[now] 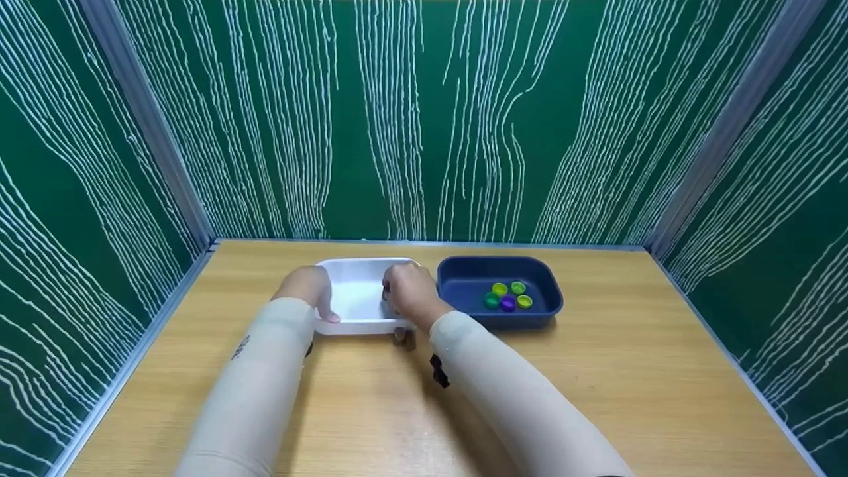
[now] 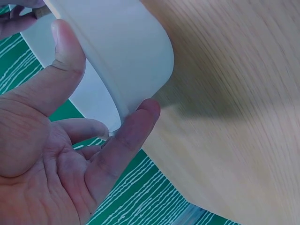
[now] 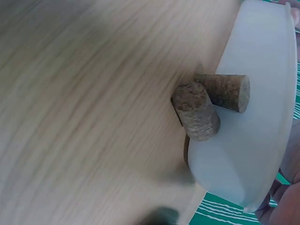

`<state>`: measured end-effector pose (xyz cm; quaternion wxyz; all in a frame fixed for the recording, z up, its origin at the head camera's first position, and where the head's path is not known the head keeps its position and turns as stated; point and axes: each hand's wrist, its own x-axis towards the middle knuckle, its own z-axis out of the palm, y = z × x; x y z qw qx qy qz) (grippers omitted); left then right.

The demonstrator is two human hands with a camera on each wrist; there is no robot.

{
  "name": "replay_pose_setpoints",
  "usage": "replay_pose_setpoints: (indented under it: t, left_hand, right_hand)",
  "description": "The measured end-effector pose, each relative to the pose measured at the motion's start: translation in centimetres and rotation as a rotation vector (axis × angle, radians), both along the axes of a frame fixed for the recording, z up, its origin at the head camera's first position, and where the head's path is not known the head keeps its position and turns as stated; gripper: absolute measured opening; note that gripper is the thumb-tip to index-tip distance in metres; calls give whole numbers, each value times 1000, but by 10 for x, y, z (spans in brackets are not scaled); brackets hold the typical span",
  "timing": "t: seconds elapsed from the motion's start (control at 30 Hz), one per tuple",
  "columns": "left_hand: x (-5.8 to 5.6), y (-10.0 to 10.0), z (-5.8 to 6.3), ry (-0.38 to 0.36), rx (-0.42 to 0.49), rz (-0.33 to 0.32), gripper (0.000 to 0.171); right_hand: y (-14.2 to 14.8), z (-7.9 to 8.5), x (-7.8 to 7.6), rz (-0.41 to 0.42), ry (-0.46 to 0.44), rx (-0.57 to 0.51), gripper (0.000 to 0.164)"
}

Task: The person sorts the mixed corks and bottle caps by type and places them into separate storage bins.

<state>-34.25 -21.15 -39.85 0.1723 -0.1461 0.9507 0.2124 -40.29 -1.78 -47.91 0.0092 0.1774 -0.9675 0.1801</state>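
My left hand (image 1: 308,291) holds the left end of a white plastic tray (image 1: 361,326), thumb at its near rim and fingers about the end wall, as the left wrist view (image 2: 112,51) shows. Over the tray's right part, my right hand (image 1: 412,291) has its fingers curled down. A brown cork (image 2: 43,11) shows between those fingers in the left wrist view, mostly hidden. Two more cork stoppers, one upright (image 3: 196,112) and one behind it (image 3: 229,91), stand on the table against the outside of the tray's near wall, below my right wrist.
A dark blue tray (image 1: 457,321) stands close to the right of the white one. Several small yellow, green and purple cups (image 1: 507,303) lie in it. Green panels with white wavy lines (image 1: 371,119) enclose the wooden table (image 1: 371,404) at the back and sides.
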Motion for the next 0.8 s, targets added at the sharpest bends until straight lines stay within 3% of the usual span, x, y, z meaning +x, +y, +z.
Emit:
replay_pose_setpoints:
  t: [0.27,0.47,0.7,0.8]
  left_hand:
    - [11,5,12,-3,2,-22,51]
    - [5,4,12,-52,15,-14,63]
    - [-8,-1,-1,-47,-50,-16,62]
    - [-5,1,4,-65,-51,-20,65]
  right_hand:
    - [-1,-2,0,44,126,175,11]
    - [-2,-2,1,23,62,135,18]
    - [-1,4,6,30,55,103,22]
    - [1,10,10,37,33,72,22]
